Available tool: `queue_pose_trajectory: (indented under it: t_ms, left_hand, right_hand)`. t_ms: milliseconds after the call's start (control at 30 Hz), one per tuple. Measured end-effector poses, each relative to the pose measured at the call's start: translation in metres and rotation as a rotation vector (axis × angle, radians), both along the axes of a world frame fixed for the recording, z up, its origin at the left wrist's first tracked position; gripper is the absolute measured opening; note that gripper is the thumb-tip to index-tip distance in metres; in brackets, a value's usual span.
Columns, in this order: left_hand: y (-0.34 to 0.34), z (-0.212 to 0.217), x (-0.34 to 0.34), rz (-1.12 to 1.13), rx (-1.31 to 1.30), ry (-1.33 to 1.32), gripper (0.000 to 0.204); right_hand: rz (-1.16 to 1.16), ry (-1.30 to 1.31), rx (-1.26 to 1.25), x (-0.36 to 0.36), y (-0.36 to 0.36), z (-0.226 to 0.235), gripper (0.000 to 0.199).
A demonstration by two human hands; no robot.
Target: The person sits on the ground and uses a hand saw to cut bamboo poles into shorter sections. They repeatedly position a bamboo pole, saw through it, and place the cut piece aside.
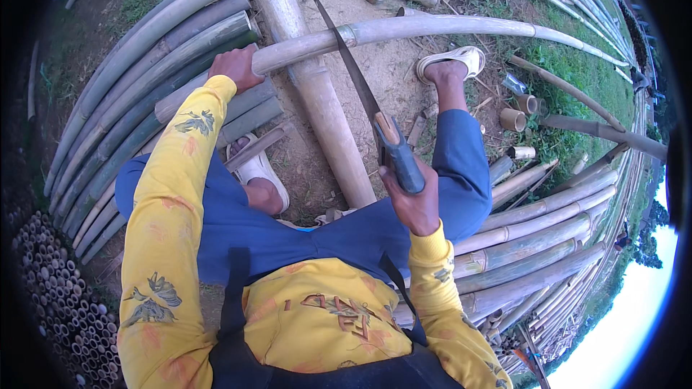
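At twelve o'clock, the long pole (pixel 447 25) lies across the log (pixel 328 115), running from ten round to two. The saw (pixel 367 92) crosses the pole on the log's three o'clock side; I cannot tell if it bites in. The left hand (pixel 236 68) is wrapped around the pole between ten and eleven. The right hand (pixel 414 198) grips the handle (pixel 406 162) toward four. To saw well, it seems best to push the pole hard on the log so it won't roll, and use long, straight, easy strokes. The left hand should keep well away from the saw. The right shoe (pixel 473 62), toward one, should stay clear too. More poles (pixel 540 223) lie at four.
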State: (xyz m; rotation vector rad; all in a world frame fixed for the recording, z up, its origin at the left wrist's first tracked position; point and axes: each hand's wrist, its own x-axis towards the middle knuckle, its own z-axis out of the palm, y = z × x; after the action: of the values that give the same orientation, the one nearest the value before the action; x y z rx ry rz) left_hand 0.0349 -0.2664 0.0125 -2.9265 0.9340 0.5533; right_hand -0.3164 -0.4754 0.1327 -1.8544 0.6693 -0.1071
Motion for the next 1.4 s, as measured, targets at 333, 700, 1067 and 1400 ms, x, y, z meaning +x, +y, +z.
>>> queue_pose_trajectory:
  t_ms: [333, 700, 1067, 1400]
  left_hand:
    - [-0.013, -0.001, -0.009, -0.012, 0.019, -0.002, 0.061]
    - [0.002, -0.003, -0.021, 0.029, 0.036, 0.045, 0.059]
    - [0.004, -0.002, -0.018, 0.008, 0.012, 0.012, 0.060]
    - [-0.008, -0.011, -0.016, -0.012, 0.052, 0.010, 0.069]
  right_hand:
    - [0.038, 0.022, -0.069, 0.057, -0.020, -0.032, 0.019]
    - [-0.063, 0.008, 0.031, -0.058, 0.008, 0.048, 0.017]
    - [-0.001, 0.078, 0.057, -0.059, -0.005, 0.048, 0.028]
    - [0.046, -0.037, -0.099, 0.062, -0.022, -0.048, 0.020]
